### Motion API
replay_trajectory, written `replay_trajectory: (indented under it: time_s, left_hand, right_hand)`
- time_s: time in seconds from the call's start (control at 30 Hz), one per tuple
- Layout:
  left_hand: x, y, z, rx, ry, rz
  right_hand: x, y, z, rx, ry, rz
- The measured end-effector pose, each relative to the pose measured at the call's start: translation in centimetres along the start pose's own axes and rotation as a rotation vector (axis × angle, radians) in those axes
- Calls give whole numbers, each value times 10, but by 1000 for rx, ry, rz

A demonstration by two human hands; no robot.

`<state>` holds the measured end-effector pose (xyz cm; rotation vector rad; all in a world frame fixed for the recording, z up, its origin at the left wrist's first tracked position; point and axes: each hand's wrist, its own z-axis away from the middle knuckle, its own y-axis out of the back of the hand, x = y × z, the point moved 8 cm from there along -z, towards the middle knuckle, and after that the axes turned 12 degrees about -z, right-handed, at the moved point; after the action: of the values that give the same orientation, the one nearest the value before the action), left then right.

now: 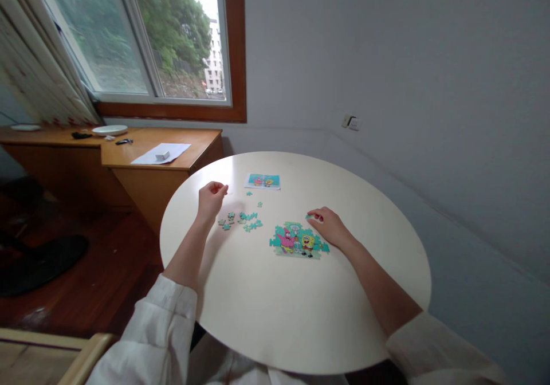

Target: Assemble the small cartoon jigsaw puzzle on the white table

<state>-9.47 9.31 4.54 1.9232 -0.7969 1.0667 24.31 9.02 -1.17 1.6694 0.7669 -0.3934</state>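
Note:
A partly joined cartoon jigsaw puzzle [296, 240] lies on the white round table [275, 310], with ragged top and side edges. My right hand [329, 224] is at its upper right, thumb and fingertips pinching a small teal puzzle piece [308, 217]. Over the table's left part my left hand [212, 196] is raised, fingers pinched together; whatever may be between them is hidden. Below and right of that hand lies a loose cluster of puzzle pieces [248, 219]. Two single pieces, one a green puzzle piece [259, 204], lie apart from it, below a small reference picture [263, 181].
A wooden desk [206, 141] stands behind the table at left, bearing a paper sheet with a small white box [162, 156] and a white plate [110, 130]. A window is above it. Grey wall [387, 75] borders the table's far right. A chair arm shows at lower left.

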Motion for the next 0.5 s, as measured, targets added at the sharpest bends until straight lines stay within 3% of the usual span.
replay_trajectory:
  time_s: [0.1,0.23,0.5]
  left_hand:
    - [-6,-3,-1,-69,35,-59]
    - [-17,-19,0,-275,45,-244]
    - [-19,-33,15,-545,-47,-864]
  right_hand:
    - [2,-1,-1,3,17,6]
    - [4,-1,-2,1,8,14]
    - [-8,4,0,64,42,-32]
